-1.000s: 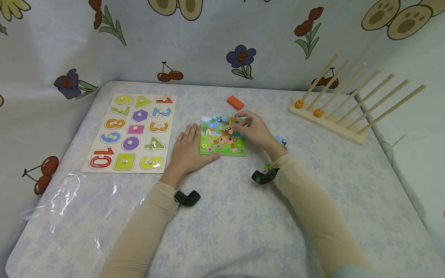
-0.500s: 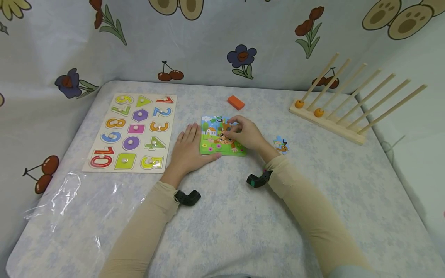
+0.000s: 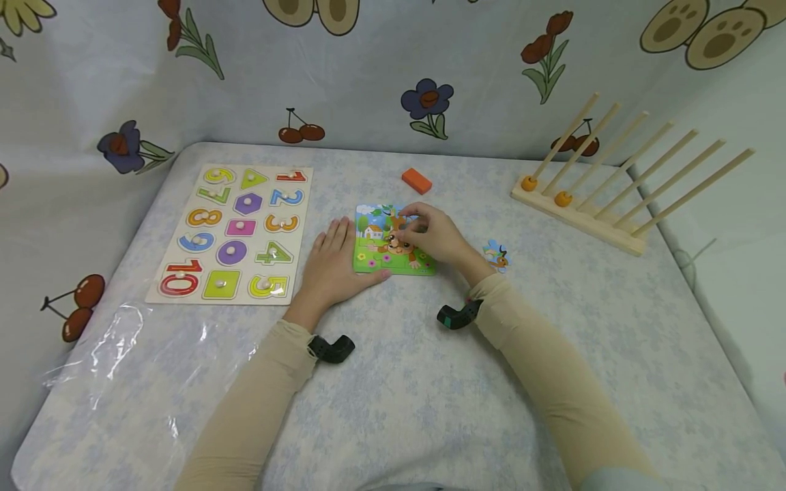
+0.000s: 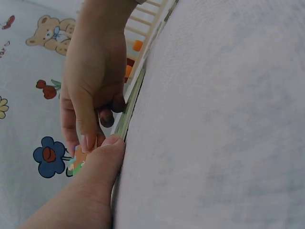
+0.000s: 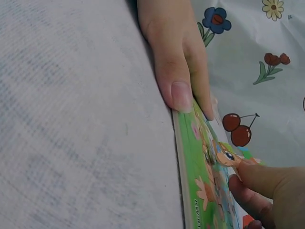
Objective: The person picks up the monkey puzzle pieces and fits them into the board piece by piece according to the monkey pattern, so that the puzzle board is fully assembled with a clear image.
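The table (image 3: 393, 389) carries everything here, with the number board (image 3: 245, 271) over on the left and the wooden peg rack (image 3: 583, 221) at the far right. The left hand (image 3: 331, 266) lies flat with straight fingers against the left side of the picture puzzle (image 3: 393, 271), its thumb along the near edge, gripping nothing. From the other side the right hand (image 3: 437, 235) reaches over the puzzle, which sits mid-table between the hands; its grip is closed down to a thumb-and-finger pinch. A loose piece (image 3: 496, 256) lies on the cloth to the right of that hand, and an orange block (image 3: 417, 181) beyond the puzzle. In the pinch is a small piece with an eye on it (image 5: 228, 156), tilted; whether its lower edge touches the puzzle I cannot tell.

Pressed down at that slant, the piece could catch its neighbours and prise them up. The puzzle might also skid if the left hand eases off, and a low withdrawal on the right could brush the loose piece.

Against a second ago, the right hand is further left, nearer the puzzle's middle, and the loose piece, partly covered then, shows clearly.
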### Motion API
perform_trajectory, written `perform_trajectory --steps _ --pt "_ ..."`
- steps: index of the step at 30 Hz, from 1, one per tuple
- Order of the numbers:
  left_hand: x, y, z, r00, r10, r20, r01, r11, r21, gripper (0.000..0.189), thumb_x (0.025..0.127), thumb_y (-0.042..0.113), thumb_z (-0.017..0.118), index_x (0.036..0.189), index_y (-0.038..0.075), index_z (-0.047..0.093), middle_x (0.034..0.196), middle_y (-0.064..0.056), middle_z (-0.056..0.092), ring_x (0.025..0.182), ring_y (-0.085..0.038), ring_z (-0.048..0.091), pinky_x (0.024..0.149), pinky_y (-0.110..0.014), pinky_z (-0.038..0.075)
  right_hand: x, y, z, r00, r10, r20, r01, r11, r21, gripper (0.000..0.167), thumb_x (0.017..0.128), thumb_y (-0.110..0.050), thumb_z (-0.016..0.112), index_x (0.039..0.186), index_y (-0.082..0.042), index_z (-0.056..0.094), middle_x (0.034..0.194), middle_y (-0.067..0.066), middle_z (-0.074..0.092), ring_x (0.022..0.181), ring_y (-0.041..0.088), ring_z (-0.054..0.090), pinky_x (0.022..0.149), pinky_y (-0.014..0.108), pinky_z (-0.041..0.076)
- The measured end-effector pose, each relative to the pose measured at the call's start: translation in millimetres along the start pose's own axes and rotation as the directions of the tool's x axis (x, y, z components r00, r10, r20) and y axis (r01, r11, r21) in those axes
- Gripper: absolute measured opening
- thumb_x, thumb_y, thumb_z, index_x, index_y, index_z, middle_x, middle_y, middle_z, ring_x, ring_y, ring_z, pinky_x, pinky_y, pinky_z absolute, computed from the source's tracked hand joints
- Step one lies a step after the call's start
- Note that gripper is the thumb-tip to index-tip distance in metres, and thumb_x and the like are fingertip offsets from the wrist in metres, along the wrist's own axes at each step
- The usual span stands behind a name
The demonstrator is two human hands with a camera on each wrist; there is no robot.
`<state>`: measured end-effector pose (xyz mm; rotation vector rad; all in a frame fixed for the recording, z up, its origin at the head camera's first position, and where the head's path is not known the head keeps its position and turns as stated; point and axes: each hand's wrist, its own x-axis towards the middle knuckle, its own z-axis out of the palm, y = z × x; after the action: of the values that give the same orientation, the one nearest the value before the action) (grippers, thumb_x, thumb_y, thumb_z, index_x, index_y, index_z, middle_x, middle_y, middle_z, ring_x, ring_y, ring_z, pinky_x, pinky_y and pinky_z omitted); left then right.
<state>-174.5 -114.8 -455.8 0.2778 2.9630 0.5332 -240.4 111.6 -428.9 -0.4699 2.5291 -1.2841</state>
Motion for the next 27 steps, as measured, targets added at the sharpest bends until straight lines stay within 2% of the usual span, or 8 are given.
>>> perform_trajectory --steps 7,11,16,27 --pt "0.7 0.5 -0.6 1.0 -0.001 0.003 0.001 1.0 -0.002 0.124 0.077 0.087 0.049 0.16 0.005 0.005 0.168 -0.011 0.006 0.157 -0.027 0.001 0.127 -0.047 0.006 3.5 -9.2 -11.6 0.99 -0.078 0.116 0.092 0.988 -0.128 0.037 0.101 -0.019 0.058 0.137 -0.022 0.06 0.105 0.005 0.067 0.07 0.022 0.048 0.064 0.031 0.041" --pt "0.5 0.6 -0.6 1.0 -0.001 0.003 0.001 1.0 0.0 0.125 0.076 0.087 0.048 0.16 0.005 0.005 0.168 -0.011 0.006 0.157 -0.027 0.001 0.127 -0.047 0.006 9.4 -12.2 -14.9 0.976 -0.113 0.188 0.148 0.971 -0.188 0.038 0.102 -0.015 0.055 0.139 -0.021 0.06 0.108 0.004 0.067 0.074 0.021 0.048 0.066 0.032 0.043" --pt "0.3 -0.3 0.8 1.0 0.004 -0.004 -0.004 1.0 0.003 0.125 0.076 0.087 0.048 0.16 0.004 0.005 0.168 -0.012 0.006 0.157 -0.028 0.002 0.127 -0.047 0.006 16.9 -13.9 -15.2 0.97 -0.095 0.225 0.145 0.966 -0.215 0.037 0.103 -0.015 0.053 0.138 -0.024 0.061 0.107 0.007 0.062 0.082 0.021 0.048 0.071 0.032 0.043" --pt "0.1 0.3 0.2 1.0 0.0 -0.005 0.0 1.0 0.001 0.125 0.077 0.087 0.049 0.16 0.005 0.005 0.168 -0.012 0.006 0.157 -0.028 0.001 0.127 -0.046 0.006 21.5 -16.1 -14.6 0.961 -0.071 0.267 0.132 0.967 -0.219 0.037 0.104 -0.016 0.051 0.138 -0.027 0.06 0.112 0.007 0.059 0.086 0.022 0.048 0.076 0.034 0.041"
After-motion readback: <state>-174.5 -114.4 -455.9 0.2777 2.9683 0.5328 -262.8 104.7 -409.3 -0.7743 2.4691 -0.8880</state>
